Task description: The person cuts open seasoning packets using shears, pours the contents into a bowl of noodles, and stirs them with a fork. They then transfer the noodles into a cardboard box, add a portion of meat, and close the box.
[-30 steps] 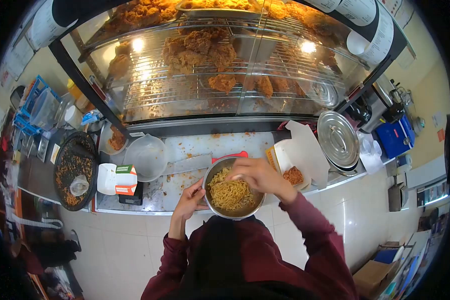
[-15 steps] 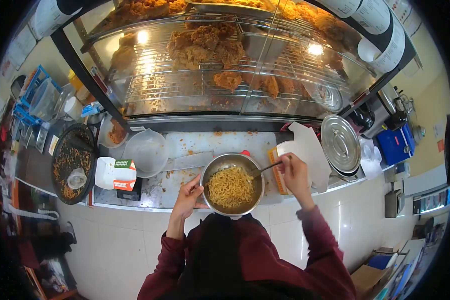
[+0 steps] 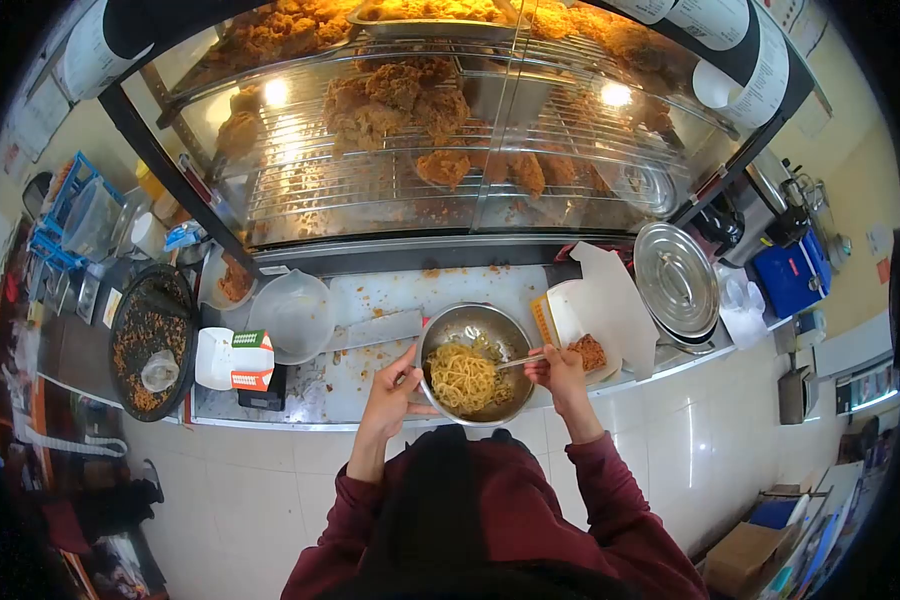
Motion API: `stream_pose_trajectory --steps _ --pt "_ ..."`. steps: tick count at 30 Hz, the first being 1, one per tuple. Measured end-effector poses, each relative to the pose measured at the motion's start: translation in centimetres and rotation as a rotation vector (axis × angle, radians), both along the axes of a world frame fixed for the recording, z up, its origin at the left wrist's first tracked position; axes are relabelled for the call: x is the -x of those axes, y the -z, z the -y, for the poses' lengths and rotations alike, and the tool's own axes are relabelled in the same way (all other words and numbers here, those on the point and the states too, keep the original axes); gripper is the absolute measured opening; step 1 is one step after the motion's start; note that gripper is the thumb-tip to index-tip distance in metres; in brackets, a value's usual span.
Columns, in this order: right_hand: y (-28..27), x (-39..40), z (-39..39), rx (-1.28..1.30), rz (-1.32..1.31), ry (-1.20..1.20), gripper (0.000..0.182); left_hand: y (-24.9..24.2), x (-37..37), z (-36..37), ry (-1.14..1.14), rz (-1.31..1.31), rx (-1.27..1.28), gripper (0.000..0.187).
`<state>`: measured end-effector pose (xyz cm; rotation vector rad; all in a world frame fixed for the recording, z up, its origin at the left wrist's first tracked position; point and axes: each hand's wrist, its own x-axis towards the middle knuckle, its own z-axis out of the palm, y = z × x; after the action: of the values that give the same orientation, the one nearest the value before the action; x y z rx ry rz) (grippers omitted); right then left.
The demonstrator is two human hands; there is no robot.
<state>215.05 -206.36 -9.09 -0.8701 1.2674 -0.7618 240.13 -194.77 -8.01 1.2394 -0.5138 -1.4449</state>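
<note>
A round metal bowl (image 3: 519, 395) of cooked noodles (image 3: 459, 378) is held near the front edge of the counter. My left hand (image 3: 392, 393) grips its left rim, thumb on top and fingers beneath. Pinched in my right hand (image 3: 560, 378) is a thin metal utensil (image 3: 518, 362), its far end down among the noodles, so its head is hidden. The noodles are bunched to the left and front of the bowl, leaving bare metal at the back. Just beyond my right hand sits an open paper box (image 3: 568, 300) with a piece of fried food (image 3: 588, 352) inside.
A flat metal blade (image 3: 380, 330) lies on the crumb-strewn white board (image 3: 370, 290). Left stand a clear plastic jug (image 3: 292, 312), an open carton (image 3: 215, 358) and a black pan of crumbs (image 3: 135, 345). A metal lid (image 3: 675, 280) is at right; a glass fried-chicken case (image 3: 400, 240) runs behind.
My right hand has lowered and moved left toward the bowl, uncovering the fried piece in the box. The noodles have shifted leftward; the bowl appears slightly farther right.
</note>
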Motion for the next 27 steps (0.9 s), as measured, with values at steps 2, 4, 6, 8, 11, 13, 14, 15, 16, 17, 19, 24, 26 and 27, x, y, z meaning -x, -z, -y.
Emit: stream_pose_trajectory --steps 2,4,6,8,11,13,14,15,16,17,19,24,26,27 --pt "-0.8 0.5 0.4 0.017 0.044 0.035 0.032 0.3 -0.5 -0.4 0.015 -0.031 0.02 0.047" --pt "-2.3 0.6 0.5 0.048 0.078 0.073 0.031 1.1 -0.8 -0.9 0.017 -0.051 0.015 0.047" --pt "-3.8 1.0 0.8 0.087 0.11 0.076 0.031 2.2 -0.9 -1.2 0.001 -0.059 -0.011 0.046" --pt "-5.5 1.0 0.8 0.133 0.13 0.064 0.031 2.5 -0.9 -1.5 -0.028 -0.108 -0.035 0.046" --pt "-8.2 0.0 -0.2 0.242 0.122 0.006 0.027 2.3 -1.1 -2.0 -0.027 -0.163 -0.059 0.045" --pt "-9.6 -1.6 -1.5 0.367 0.084 -0.052 0.018 2.4 -1.2 -2.1 -0.015 -0.197 -0.056 0.045" --pt "-9.8 -1.6 -1.7 0.706 -0.056 -0.245 0.013 2.7 -1.3 -2.1 -0.014 -0.215 -0.049 0.046" --pt "-10.0 -1.6 -2.0 1.041 -0.202 -0.443 0.009 2.6 -1.3 -2.1 -0.014 -0.233 -0.042 0.046" --pt "-10.3 -1.5 -2.3 1.37 -0.353 -0.646 0.008 2.4 -1.3 -2.2 -0.012 -0.208 -0.039 0.046" --pt "-11.0 -1.4 -2.8 1.398 -0.422 -0.601 0.008 2.2 -1.2 -2.2 -0.012 -0.183 -0.036 0.047" --pt "-12.9 -0.8 -3.9 1.452 -0.557 -0.515 0.012 2.3 -0.9 -2.4 -0.029 -0.148 -0.023 0.048" --pt "-8.4 -0.2 -6.2 0.672 -0.534 -0.099 0.018 4.2 -0.1 -3.1 -0.046 -0.03 0.059 0.054" --pt "-3.9 0.2 -6.4 0.642 -0.574 -0.075 0.018 3.3 1.5 -3.3 -0.1 -0.066 0.078 0.053" --pt "-2.6 0.1 -6.6 0.622 -0.592 -0.065 0.018 3.0 2.1 -3.6 -0.128 -0.082 0.083 0.053"
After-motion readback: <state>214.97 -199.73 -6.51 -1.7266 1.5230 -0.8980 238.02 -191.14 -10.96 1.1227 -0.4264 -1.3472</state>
